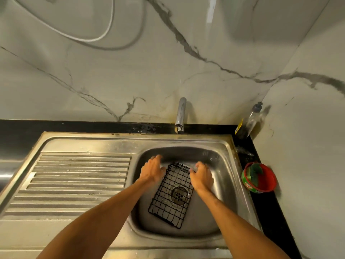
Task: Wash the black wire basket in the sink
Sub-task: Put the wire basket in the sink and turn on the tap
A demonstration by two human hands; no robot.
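A: What is hard to make out?

B: Both hands are blurred. The right hand [201, 177] hides its own fingertips under the knuckles. It covers the far right corner of the basket [168, 204], so I cannot tell whether it pinches the wire or only touches it. The elbows are cut off at the bottom edge. The label on the bottle [250, 120], far right of the drain [179, 195] and behind it, is too small to read.

A: And the basket?

B: It lies in the sink [186, 238], right over the drain, which shows through the mesh. Its far end is tilted up and its near end rests on the sink floor.

A: How are the hands set?

B: Both forearms reach in from below, one on each side of the drain. The left hand [152, 170] is beyond and left of the drain, back up. Its fingers stretch forward, loosely spread, and its thumb is just beside the basket's left rim. The right hand is beyond and right of the drain, with its fingers curled down at the rim.

A: Anything else?

B: The tap [180, 114] stands straight behind the drain. The ribbed drainboard [78, 180] lies to the left. A red tub [259, 179] with something green inside sits to the right.
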